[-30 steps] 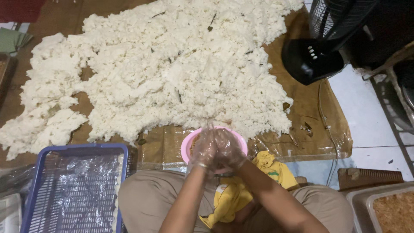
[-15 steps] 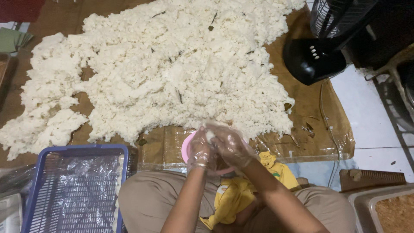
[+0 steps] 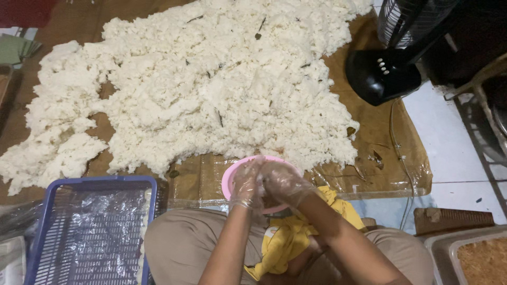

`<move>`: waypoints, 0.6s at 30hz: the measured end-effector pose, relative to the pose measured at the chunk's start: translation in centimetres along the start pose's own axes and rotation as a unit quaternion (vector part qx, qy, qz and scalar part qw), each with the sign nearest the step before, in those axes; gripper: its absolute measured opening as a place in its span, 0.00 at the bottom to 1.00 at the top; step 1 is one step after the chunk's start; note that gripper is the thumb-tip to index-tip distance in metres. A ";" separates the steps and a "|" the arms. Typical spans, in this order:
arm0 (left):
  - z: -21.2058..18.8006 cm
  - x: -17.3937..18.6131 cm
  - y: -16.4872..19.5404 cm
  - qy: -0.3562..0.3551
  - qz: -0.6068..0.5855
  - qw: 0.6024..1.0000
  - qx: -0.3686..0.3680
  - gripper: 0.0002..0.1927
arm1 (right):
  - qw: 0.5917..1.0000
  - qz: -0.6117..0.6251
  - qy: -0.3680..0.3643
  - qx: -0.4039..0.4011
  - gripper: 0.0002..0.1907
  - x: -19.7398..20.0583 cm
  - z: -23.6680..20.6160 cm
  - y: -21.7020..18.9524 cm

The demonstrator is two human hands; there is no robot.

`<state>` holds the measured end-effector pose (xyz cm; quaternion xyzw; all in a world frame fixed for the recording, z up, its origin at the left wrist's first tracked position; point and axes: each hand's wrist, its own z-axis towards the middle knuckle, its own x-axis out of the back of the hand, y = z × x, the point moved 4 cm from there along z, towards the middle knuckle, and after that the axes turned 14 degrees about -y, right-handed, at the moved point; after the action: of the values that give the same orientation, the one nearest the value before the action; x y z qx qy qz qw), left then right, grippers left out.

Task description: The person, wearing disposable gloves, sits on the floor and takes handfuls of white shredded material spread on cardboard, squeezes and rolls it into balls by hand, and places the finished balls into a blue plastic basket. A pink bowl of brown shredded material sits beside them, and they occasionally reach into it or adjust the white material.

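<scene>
Both my hands wear thin clear plastic gloves and meet over a pink bowl (image 3: 233, 174) that sits just in front of my knees. My left hand (image 3: 247, 184) and my right hand (image 3: 282, 182) press together around a small white lump of cooked rice, mostly hidden between the palms. A large spread of white cooked rice (image 3: 211, 89) lies on a brown plastic-covered sheet (image 3: 380, 153) beyond the bowl.
A blue plastic basket (image 3: 84, 232) lined with clear plastic stands at my left knee. A black floor fan (image 3: 391, 58) is at the upper right. A grey tray (image 3: 475, 256) with brown crumbly filling sits at the lower right. A yellow cloth (image 3: 296, 237) lies in my lap.
My hands have kept working together over the pink bowl, turning slightly; the right hand now lies more over the left. Nothing else moved.
</scene>
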<state>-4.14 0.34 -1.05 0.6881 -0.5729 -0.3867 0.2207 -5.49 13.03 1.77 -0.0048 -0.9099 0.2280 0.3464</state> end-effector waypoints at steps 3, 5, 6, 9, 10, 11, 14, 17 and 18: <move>-0.1 -0.2 0.4 -0.006 -0.131 0.991 0.008 0.31 | 0.913 -0.025 0.384 0.138 0.13 2.9 -3.4 0.5; 0.6 0.0 0.1 -0.018 -0.079 0.997 0.012 0.37 | 0.901 0.053 0.357 0.242 0.14 2.2 -3.8 0.8; 1.1 0.1 -0.4 -0.026 -0.049 0.998 0.015 0.41 | 0.889 0.093 0.343 0.290 0.17 1.8 -3.8 1.0; 3.1 1.2 -2.5 -0.026 0.146 0.989 0.002 0.40 | 0.851 -0.119 0.400 0.318 0.16 0.0 -3.2 0.1; 4.0 1.1 -2.8 -0.032 0.176 0.981 -0.070 0.37 | 0.848 -0.114 0.407 0.319 0.19 -0.6 -2.9 0.2; 4.8 0.9 -3.1 -0.039 0.205 0.968 -0.140 0.35 | 0.846 -0.108 0.412 0.321 0.22 -1.1 -2.6 0.2; 6.4 0.9 -4.9 -0.088 0.105 0.974 -0.180 0.30 | 0.854 -0.129 0.419 0.279 0.24 -2.2 -1.5 -0.1; 7.2 0.9 -7.1 -0.056 0.016 0.998 -0.002 0.28 | 0.884 -0.133 0.373 0.251 0.21 -2.4 -0.8 -0.2; 7.1 1.0 -7.9 -0.029 0.003 0.996 0.081 0.29 | 0.912 -0.117 0.326 0.222 0.20 -2.1 -0.6 0.3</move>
<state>-4.79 2.35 -11.49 0.6907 -0.6104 -0.3583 0.1482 -3.58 13.20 0.67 0.1041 -0.6667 0.3675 0.6400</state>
